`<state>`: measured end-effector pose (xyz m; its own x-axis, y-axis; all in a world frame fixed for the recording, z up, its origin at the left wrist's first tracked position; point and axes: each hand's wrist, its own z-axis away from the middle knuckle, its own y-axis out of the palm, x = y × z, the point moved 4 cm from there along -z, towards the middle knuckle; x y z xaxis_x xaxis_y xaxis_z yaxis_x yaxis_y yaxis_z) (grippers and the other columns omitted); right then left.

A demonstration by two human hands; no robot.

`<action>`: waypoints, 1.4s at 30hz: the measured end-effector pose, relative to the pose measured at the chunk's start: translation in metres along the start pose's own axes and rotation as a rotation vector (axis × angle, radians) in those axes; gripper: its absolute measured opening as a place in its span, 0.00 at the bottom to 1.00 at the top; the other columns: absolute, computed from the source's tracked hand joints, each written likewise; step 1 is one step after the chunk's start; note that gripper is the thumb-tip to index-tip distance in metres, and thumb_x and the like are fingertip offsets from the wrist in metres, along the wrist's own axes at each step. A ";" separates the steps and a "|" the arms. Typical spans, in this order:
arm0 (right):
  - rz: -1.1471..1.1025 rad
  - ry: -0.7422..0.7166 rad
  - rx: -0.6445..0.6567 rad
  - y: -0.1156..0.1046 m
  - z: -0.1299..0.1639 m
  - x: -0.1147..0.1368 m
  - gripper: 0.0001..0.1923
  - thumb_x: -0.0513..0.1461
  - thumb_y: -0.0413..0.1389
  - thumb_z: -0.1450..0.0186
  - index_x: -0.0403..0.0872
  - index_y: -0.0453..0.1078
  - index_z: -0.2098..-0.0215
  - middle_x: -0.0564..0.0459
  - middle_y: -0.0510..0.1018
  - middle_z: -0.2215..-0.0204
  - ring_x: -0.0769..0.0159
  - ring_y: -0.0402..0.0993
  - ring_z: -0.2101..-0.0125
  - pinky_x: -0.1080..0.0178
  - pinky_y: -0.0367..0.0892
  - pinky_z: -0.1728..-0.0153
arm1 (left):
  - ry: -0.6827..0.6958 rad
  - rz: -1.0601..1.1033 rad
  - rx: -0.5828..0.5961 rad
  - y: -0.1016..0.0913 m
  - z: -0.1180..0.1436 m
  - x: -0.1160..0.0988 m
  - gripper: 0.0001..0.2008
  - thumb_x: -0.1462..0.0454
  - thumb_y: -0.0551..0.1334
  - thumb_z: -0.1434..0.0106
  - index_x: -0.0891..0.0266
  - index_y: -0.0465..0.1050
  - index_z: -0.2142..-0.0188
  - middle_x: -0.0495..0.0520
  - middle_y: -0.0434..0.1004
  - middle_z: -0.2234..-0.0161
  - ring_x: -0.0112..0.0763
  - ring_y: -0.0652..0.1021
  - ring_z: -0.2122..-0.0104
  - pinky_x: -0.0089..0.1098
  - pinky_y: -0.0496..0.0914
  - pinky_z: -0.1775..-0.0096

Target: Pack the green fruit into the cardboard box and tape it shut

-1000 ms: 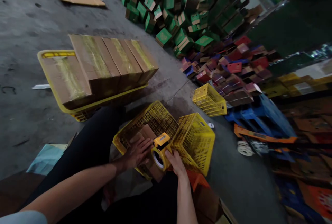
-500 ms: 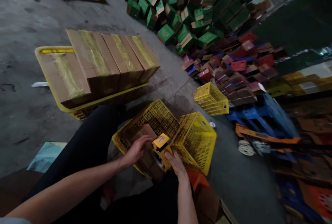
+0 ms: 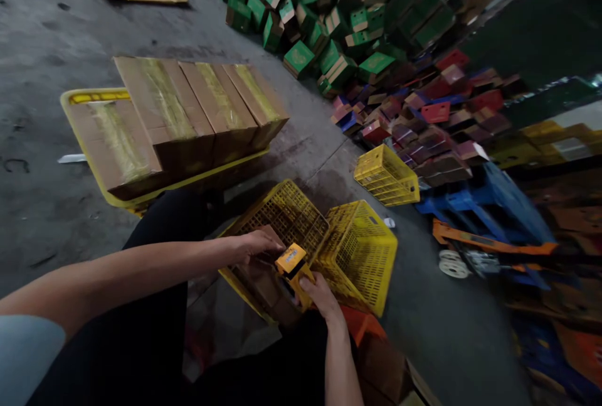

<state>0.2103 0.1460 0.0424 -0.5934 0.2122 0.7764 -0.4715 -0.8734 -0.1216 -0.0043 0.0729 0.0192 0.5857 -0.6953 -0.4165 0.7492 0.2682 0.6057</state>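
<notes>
My right hand (image 3: 322, 296) is wrapped around the handle of a yellow tape dispenser (image 3: 292, 260), whose head points up and to the left. Beside that head is my left hand (image 3: 258, 244), its fingers bent and close together at the top of a brown cardboard box (image 3: 261, 283). Whatever those fingertips pinch, if anything, is hidden. The box sits in the near part of a yellow plastic crate (image 3: 294, 196) between my legs, partly covered by my hands and the dispenser.
A second yellow crate (image 3: 390, 249) stands against the right side. On the left, taped cartons (image 3: 197, 101) fill another yellow crate. Farther off are a small crate (image 3: 385, 174), an orange pallet jack (image 3: 493, 240), blue pallets (image 3: 498, 199) and heaps of green cartons (image 3: 301, 58) and red cartons (image 3: 435, 112).
My left hand has moved up and away from me along the box, its fingers now bent instead of stretched. The right hand and the tape dispenser have barely shifted.
</notes>
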 end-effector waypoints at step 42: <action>-0.092 0.079 0.036 0.009 -0.004 0.017 0.28 0.59 0.66 0.47 0.46 0.74 0.63 0.54 0.78 0.76 0.68 0.72 0.80 0.67 0.68 0.79 | 0.146 -0.250 0.052 -0.019 0.003 -0.011 0.21 0.52 0.73 0.50 0.64 0.79 0.61 0.57 0.82 0.62 0.35 0.80 0.61 0.29 0.71 0.63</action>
<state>0.1935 0.1437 0.0520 -0.5988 0.3245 0.7323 -0.5031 -0.8638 -0.0286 -0.0255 0.0737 0.0142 0.4260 -0.6311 -0.6482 0.8612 0.0635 0.5042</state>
